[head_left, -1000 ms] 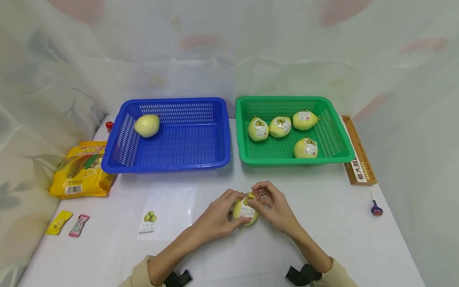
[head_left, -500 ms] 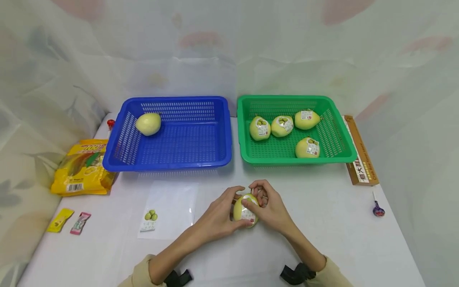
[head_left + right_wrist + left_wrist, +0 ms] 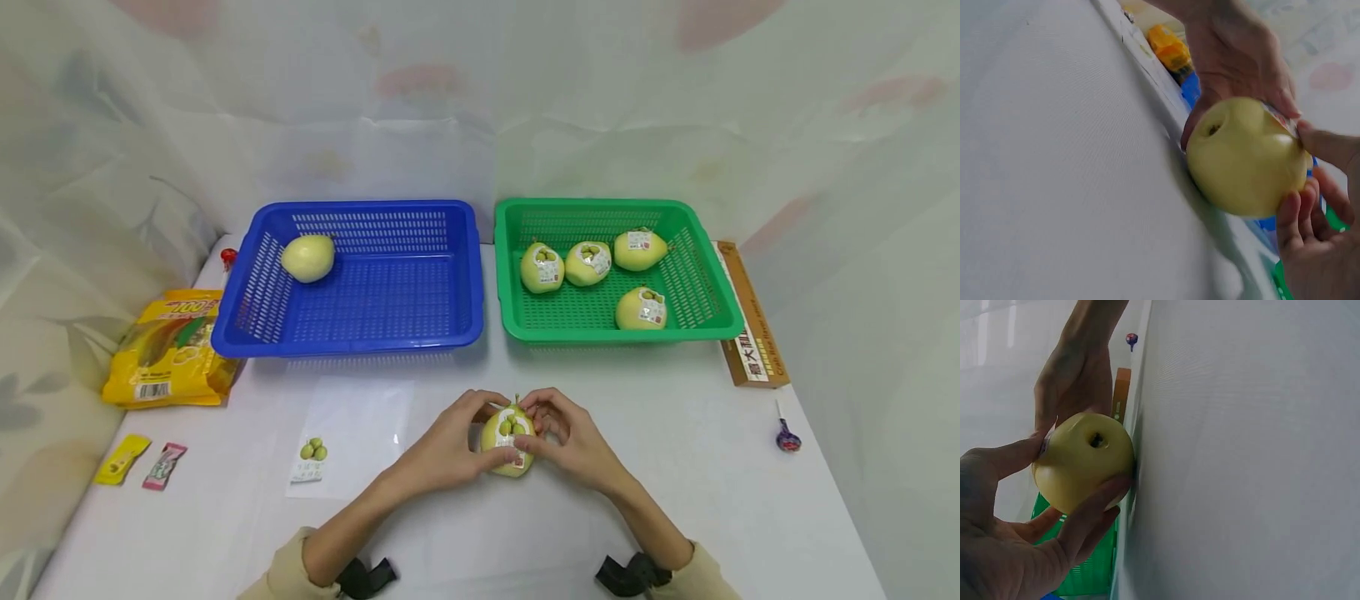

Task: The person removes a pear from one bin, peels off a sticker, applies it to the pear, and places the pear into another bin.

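A yellow-green pear (image 3: 507,440) with a printed label sits between both hands low over the white table (image 3: 675,500). My left hand (image 3: 450,446) curls round its left side, and in the left wrist view the thumb and fingers wrap the pear (image 3: 1083,460). My right hand (image 3: 558,437) grips the right side, thumb on the label; the right wrist view shows the pear (image 3: 1244,156) with its underside toward the camera. A blue basket (image 3: 247,333) holds one bare pear (image 3: 307,257). A green basket (image 3: 525,329) holds several labelled pears (image 3: 588,262).
A clear label sheet (image 3: 348,437) lies left of my hands. A yellow snack bag (image 3: 168,350) and two small sachets (image 3: 138,462) are at the left edge. A brown box (image 3: 750,321) and a lollipop (image 3: 786,435) lie at the right.
The pear has been turned in my hands, so the label's fruit picture now faces up and the stem points away. Both hands stayed at the same place on the table.
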### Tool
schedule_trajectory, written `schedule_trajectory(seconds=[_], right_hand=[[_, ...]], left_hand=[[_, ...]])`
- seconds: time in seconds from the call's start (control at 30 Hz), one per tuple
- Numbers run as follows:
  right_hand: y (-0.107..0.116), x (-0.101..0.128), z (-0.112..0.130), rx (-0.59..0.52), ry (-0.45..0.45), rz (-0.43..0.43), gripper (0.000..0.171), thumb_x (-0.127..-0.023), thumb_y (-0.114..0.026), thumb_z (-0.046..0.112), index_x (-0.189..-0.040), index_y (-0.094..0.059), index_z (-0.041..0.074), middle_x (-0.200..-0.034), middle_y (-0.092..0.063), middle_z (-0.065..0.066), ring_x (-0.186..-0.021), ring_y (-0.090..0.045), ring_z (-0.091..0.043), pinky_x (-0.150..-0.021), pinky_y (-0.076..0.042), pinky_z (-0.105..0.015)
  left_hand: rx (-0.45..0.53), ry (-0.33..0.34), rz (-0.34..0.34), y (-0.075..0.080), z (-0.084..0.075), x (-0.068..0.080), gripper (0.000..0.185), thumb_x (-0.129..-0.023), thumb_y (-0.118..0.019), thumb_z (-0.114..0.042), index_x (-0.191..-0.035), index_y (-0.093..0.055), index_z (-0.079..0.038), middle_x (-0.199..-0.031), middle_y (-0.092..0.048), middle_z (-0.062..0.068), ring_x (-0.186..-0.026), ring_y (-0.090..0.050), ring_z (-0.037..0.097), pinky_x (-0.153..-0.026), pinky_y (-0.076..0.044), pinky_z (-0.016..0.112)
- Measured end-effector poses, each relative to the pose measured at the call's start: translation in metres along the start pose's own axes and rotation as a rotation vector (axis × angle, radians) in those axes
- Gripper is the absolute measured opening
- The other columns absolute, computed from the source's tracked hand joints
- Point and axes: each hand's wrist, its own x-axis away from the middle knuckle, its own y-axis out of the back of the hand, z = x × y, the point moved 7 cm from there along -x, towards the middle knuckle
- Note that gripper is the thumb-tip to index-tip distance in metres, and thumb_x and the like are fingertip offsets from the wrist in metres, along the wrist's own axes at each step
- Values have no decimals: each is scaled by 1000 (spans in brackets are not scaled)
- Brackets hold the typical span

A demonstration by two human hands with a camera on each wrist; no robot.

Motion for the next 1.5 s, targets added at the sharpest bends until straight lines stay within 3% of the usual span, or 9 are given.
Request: schedule_trajectory(seconds=[0.1, 0.27, 0.63, 0.77, 0.97, 1.1, 1.27, 1.4, 1.5], right_hand=[[-2, 3, 0, -10, 55, 41, 51, -90, -85, -3, -134, -60, 3, -124, -63, -17, -101, -58, -9, -86, -56, -18], [-8, 8, 3, 140, 153, 40, 62, -85, -93, 8, -137, -60, 11, -125, -62, -9, -104, -57, -13, -84, -58, -23], [-18, 9, 17, 399, 274, 21, 82, -76, -101, 14, -145, -55, 11, -131, -60, -5, -107, -54, -11, -82, -56, -22], [-15, 8, 13, 381, 246, 37, 91, -76, -102, 18, -151, -52, 10, -133, -60, -5, -107, -56, -10, -84, -58, -23], [-1, 5, 1, 224, 135, 36, 88, -79, -98, 13, -154, -51, 9, -135, -60, -6, -113, -58, -11, -87, -62, -27], [0, 2, -1, 160, 88, 21, 74, -88, -91, 9, -150, -53, 4, -138, -61, -8, -115, -59, -12, -85, -63, -28], [-3, -2, -3, 155, 54, -25, 56, -97, -82, 9, -147, -58, 9, -142, -62, -10, -119, -60, -16, -83, -64, -28], [-4, -6, -8, 117, -44, -88, 37, -104, -73, 10, -140, -64, 13, -139, -64, -12, -118, -63, -16, -81, -64, -26], [-3, -13, -12, 105, -117, -154, 24, -107, -68, 17, -131, -69, 13, -132, -70, -13, -111, -68, -16, -83, -62, -25]], left_hand=[[49, 2, 17, 2, 2, -3, 58, -94, -86, -29, -143, -59, -12, -130, -68, 6, -123, -69, 22, -113, -58, 43], [119, 68, 12, 4, 5, -6, 39, -101, -75, -27, -135, -61, -12, -119, -76, 9, -117, -73, 27, -109, -57, 51], [133, 83, -53, 5, 8, -10, 23, -110, -62, -30, -126, -64, -13, -101, -74, 7, -98, -72, 19, -87, -58, 33], [130, 70, -62, 7, 13, -11, 19, -110, -63, -27, -122, -68, -13, -97, -73, 7, -92, -70, 16, -78, -57, 28], [162, -18, 13, 7, 9, -9, 45, -99, -81, -24, -137, -60, -11, -131, -71, 11, -121, -73, 28, -105, -60, 36], [202, -35, 38, 6, 8, -9, 49, -100, -80, -20, -142, -57, -9, -144, -65, 15, -126, -73, 34, -103, -59, 30], [211, -24, 69, 6, 9, -6, 51, -101, -78, -19, -145, -54, -8, -157, -58, 17, -138, -67, 39, -115, -55, 43], [148, -50, 65, 6, 5, -4, 59, -96, -84, -17, -145, -53, -4, -157, -57, 20, -144, -61, 40, -121, -52, 51], [94, -77, 70, 3, 1, -3, 64, -93, -86, -13, -146, -52, -2, -153, -57, 22, -143, -60, 42, -110, -61, 44]])
